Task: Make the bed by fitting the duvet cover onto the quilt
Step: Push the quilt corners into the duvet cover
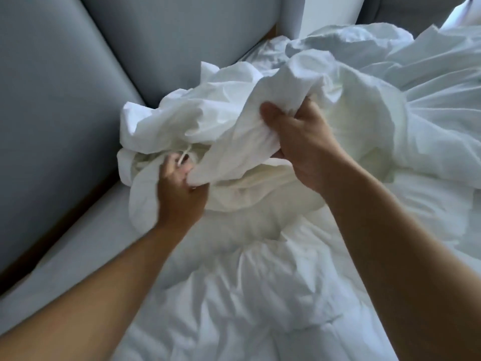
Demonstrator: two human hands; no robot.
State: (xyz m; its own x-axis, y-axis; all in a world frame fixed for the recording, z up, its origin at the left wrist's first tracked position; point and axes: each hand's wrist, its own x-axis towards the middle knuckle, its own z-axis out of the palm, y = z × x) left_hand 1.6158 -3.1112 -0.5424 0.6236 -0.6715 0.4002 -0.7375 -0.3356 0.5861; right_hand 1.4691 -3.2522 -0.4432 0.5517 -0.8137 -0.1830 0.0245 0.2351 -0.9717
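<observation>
Grey headboard panels (65, 100) flank the bed; both hands, left hand (179, 196) and right hand (299, 142), have fingers pinching the bunched duvet cover (208, 121) above the quilt (260, 295).

Both my arms are bare from the bottom edge of the view up to the wrists; I see no sleeve or cuff anywhere on them. My left forearm (86, 290) looks long and smooth, slightly blurred near the wrist. My right forearm (406, 246) is broader in view, being closer to the camera. My left hand (179, 196) wears no ring, watch or glove that I can see, and its fingers are blurred. My right hand (299, 149) is likewise bare, with the thumb and knuckles plainly visible and no band or strap at the wrist.
</observation>
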